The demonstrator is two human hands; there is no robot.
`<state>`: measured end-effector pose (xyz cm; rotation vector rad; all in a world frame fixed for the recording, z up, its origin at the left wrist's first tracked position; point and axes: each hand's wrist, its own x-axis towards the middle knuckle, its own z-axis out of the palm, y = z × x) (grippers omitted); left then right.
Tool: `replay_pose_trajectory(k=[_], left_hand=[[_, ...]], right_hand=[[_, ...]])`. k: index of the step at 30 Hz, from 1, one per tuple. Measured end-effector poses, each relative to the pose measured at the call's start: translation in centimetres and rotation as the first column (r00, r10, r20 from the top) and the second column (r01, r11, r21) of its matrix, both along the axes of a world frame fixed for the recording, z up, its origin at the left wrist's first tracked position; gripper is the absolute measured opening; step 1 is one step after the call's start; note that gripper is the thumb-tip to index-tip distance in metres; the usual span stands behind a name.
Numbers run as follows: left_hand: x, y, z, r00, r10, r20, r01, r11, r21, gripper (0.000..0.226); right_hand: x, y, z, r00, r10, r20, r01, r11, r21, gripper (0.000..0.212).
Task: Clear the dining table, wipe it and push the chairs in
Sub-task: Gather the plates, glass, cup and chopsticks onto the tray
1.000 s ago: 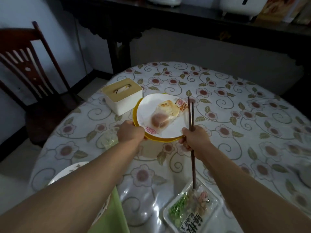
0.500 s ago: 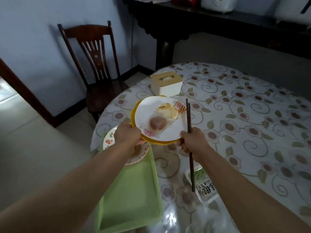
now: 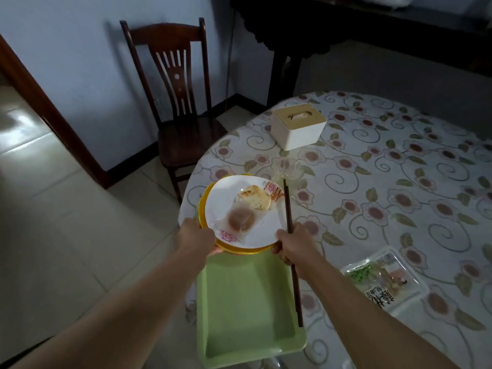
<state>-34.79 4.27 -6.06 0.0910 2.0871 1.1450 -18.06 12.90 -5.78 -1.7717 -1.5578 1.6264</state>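
- The white plate (image 3: 239, 209) sits on a yellow plate (image 3: 205, 206), and you hold the stack up between your two hands, over the near-left edge of the surface (image 3: 372, 209) and the far end of the green tray (image 3: 247, 302).
- Your left hand (image 3: 195, 235) grasps the near-left rim of the stack, its fingers curled under the plates and out of sight.
- Your right hand (image 3: 295, 243) meets the near-right rim of the stack and clenches a pair of dark chopsticks (image 3: 291, 249); they run through the fist, tips rising past the plate's right edge, butts pointing back over the tray's right wall.
- On the white plate lie a browned bun (image 3: 255, 199) and a pale reddish piece under clear film (image 3: 239, 219).
- The green tray overhangs the near-left edge of the surface.
- A wrapped food pack (image 3: 383, 278) lies near the near edge, to the right of your right forearm.
- A white tissue box (image 3: 298, 126) stands toward the far-left edge.
- A dark wooden chair (image 3: 175, 102) stands apart from the surface by the wall.
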Motion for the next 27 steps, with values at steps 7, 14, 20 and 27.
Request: replay_pose_trajectory(k=[7,14,20,27], left_hand=[[-1.4,0.4,-3.0,0.998,-0.062,-0.024,0.061,0.997,-0.043,0.026],[-2.1,0.6,-4.1,0.991,-0.123,-0.043,0.12,0.991,-0.066,0.02],[-1.7,-0.3,-2.7,0.983,-0.181,-0.025,0.181,0.983,-0.01,0.011],[-1.8,-1.2,-2.5,0.985,-0.173,0.001,0.173,0.982,-0.072,0.026]], right_hand=[[-1.3,-0.5,-2.7,0.997,-0.036,0.071,0.031,0.997,0.064,0.016],[-1.5,-0.7,-2.7,0.993,-0.063,0.105,0.052,0.993,0.106,0.014],[0.4,-2.5,-0.4,0.937,-0.234,0.259,0.173,0.956,0.237,0.028],[1.9,-4.9,-2.1,0.916,0.052,0.397,-0.06,0.998,0.008,0.02]])
